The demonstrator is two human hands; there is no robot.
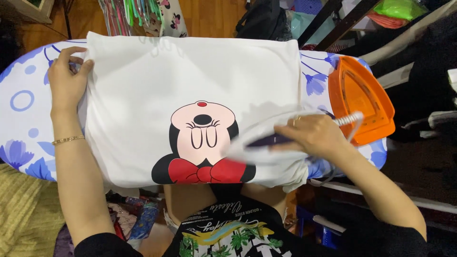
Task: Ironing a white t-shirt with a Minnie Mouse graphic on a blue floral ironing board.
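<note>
Left hand (pixel 66 78): it lies at the left edge of the white T-shirt (pixel 190 95), fingers curled over the hem and pinching the cloth against the board.
Right hand (pixel 316 135): it is closed around the dark purple handle of the iron (pixel 266 147); the iron is blurred, so its shape is not clear.
T-shirt: it is spread flat over the ironing board (pixel 21 119), and the print faces up.
Print (pixel 202 143): a cartoon mouse face with closed eyes and a red bow, seen upside down, near the lower edge of the shirt, just left of the iron.
Board cover: white with blue flowers and circles; it shows bare at both ends of the shirt.
Iron rest (pixel 359 100): an orange tray at the right end of the board, beside the right hand.
Cord (pixel 350 119): a white coiled cord runs from the iron over the tray.
Open room: the upper half of the shirt carries nothing.
</note>
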